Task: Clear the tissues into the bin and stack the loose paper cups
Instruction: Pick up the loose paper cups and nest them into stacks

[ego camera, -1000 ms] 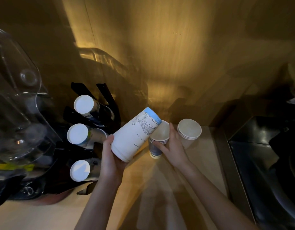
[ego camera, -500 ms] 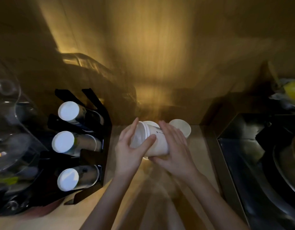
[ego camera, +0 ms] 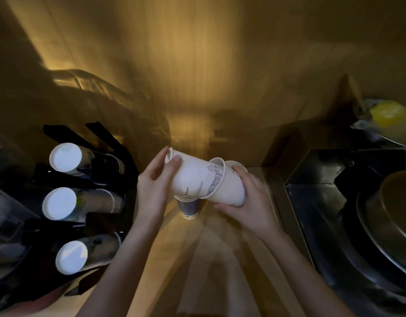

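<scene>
My left hand (ego camera: pixel 155 187) grips the rim end of a white paper cup stack (ego camera: pixel 190 177) held on its side above the counter. That stack's base is pushed into the mouth of a second white cup (ego camera: pixel 229 191), which my right hand (ego camera: pixel 250 197) holds from below and behind. Under them a short stack of cups (ego camera: pixel 189 205) stands upright on the wooden counter (ego camera: pixel 211 259). Behind my right hand the rim of another cup (ego camera: pixel 237 164) shows. No tissues or bin are in view.
A black cup dispenser (ego camera: pixel 106 175) with three rows of white-based cups lies at the left. A dark metal sink (ego camera: pixel 334 202) with a round pan (ego camera: pixel 394 216) fills the right. A wooden wall rises behind; something yellow (ego camera: pixel 387 113) sits at the far right.
My left hand swung its cup stack over from upright to sideways. My right hand lifted a cup off the counter, and the two were brought together so one slides into the other.
</scene>
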